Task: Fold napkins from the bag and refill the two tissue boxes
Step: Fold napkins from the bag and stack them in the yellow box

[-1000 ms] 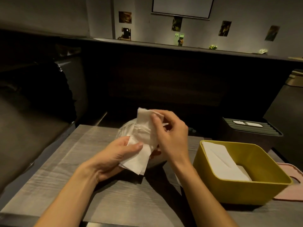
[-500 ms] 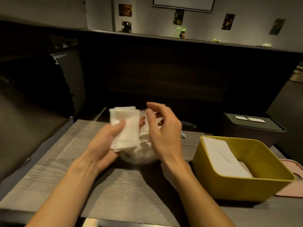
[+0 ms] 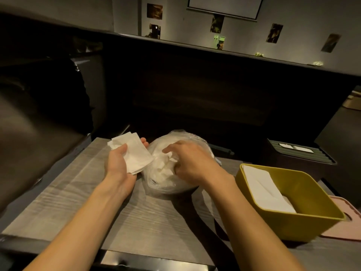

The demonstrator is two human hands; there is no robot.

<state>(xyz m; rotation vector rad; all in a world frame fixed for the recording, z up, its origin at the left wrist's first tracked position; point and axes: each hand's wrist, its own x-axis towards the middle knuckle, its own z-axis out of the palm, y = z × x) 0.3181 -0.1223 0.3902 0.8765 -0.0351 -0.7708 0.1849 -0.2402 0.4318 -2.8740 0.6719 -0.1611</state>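
Much of the far scene is lost in shadow: a dark partition (image 3: pixel 195 90) fills the middle, and the shapes at far left are too dim to name. Nearer, a grey table (image 3: pixel 78 192) with a streaked wood grain carries everything, its near edge ending in a metal strip. At right a square yellow box (image 3: pixel 289 222) with smooth plastic walls sits open, holding a slanted stack of white folded napkins (image 3: pixel 265 190); a pink lid (image 3: pixel 347 218) beside it is cut off by the frame edge. Beyond it, a dark box (image 3: pixel 300 157) with a ribbed top shows a white slip in its slot, its lower part hard to make out. In the middle of the table stands a rounded clear plastic bag (image 3: pixel 166 182), crinkled and stuffed with loose white napkins. The right hand (image 3: pixel 189 161) reaches into the bag's mouth, fingers curled among the napkins; whether they pinch one cannot be told. Just left of the bag, the left hand (image 3: pixel 119 163) grasps a folded napkin (image 3: pixel 132 151), thumb pressed across it.
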